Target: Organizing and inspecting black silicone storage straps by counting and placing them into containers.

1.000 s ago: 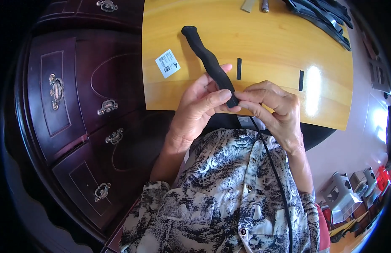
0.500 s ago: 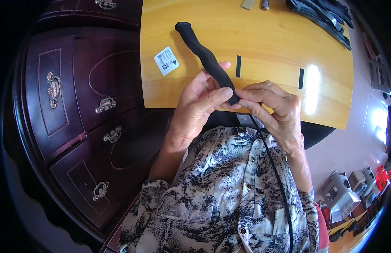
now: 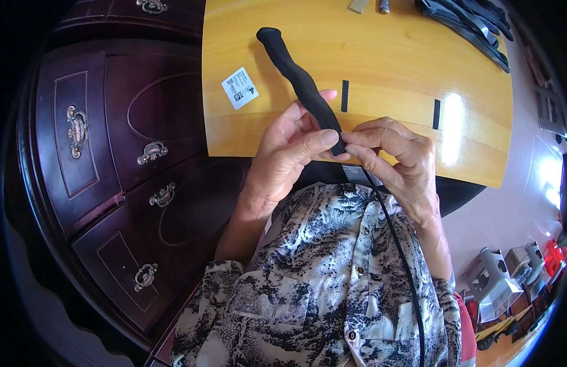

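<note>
A long, narrow black cloth piece [image 3: 300,81], soft and sock-like, slants from the far left toward my chest over the table's near edge. Its near end sits in my left hand [image 3: 285,147], thumb on top and fingers underneath. My right hand [image 3: 396,153] pinches the right side of that same end between thumb and fingertips. The far end sticks out past my fingers, slightly flared. A white printed label [image 3: 240,88] lies on the wooden table [image 3: 387,55] to its left.
Two short black strips [image 3: 344,96] mark the tabletop. Dark cloth items [image 3: 470,27] lie at the far right, a small metal-ended object [image 3: 384,7] at the far edge. A dark wooden cabinet [image 3: 88,202] stands left. A black cable [image 3: 401,251] hangs down my patterned shirt. Grey stools [image 3: 491,278] are at right.
Very little differs. The far end of the black cloth piece has shifted slightly up and to the right; both hands keep their hold.
</note>
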Available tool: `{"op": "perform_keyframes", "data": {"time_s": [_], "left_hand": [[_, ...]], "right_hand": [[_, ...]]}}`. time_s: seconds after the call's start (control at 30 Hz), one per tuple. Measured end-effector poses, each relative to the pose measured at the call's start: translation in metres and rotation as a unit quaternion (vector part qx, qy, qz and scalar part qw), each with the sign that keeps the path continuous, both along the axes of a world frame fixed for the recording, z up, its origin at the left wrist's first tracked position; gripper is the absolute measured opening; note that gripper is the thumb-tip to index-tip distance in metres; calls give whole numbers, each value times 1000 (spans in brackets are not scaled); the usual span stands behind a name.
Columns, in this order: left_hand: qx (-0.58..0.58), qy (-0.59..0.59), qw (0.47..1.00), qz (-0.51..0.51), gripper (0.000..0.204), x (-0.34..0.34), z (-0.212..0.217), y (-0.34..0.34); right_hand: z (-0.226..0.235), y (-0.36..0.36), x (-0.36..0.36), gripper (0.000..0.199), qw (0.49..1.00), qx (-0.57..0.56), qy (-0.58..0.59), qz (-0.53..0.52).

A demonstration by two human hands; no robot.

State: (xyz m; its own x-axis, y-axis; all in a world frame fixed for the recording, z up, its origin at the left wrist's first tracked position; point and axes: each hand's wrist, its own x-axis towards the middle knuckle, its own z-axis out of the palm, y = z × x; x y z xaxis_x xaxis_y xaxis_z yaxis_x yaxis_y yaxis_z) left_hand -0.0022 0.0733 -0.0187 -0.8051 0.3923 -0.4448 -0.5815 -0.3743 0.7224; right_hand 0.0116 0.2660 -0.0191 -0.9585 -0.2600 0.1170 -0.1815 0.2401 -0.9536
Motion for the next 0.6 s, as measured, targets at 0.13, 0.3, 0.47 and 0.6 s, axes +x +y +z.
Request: {"op": "perform_keyframes", "data": {"time_s": [0.13,0.3,0.47,0.6], "left_hand": [[3,1,1000,-5,58,1,1,1],[7,7,1000,-2,60,0,1,2],[-34,40,999,6,60,-1,2,1],[-34,46,997,43,55,-1,5,5]], "right_hand": [[-1,-2,2,15,999,-20,-28,-15],[-2,-2,0,14,998,-41,-38,-20],[1,-2,1,15,999,-25,-16,-21],[0,-3,0,15,999,-8,-14,-31]]}}
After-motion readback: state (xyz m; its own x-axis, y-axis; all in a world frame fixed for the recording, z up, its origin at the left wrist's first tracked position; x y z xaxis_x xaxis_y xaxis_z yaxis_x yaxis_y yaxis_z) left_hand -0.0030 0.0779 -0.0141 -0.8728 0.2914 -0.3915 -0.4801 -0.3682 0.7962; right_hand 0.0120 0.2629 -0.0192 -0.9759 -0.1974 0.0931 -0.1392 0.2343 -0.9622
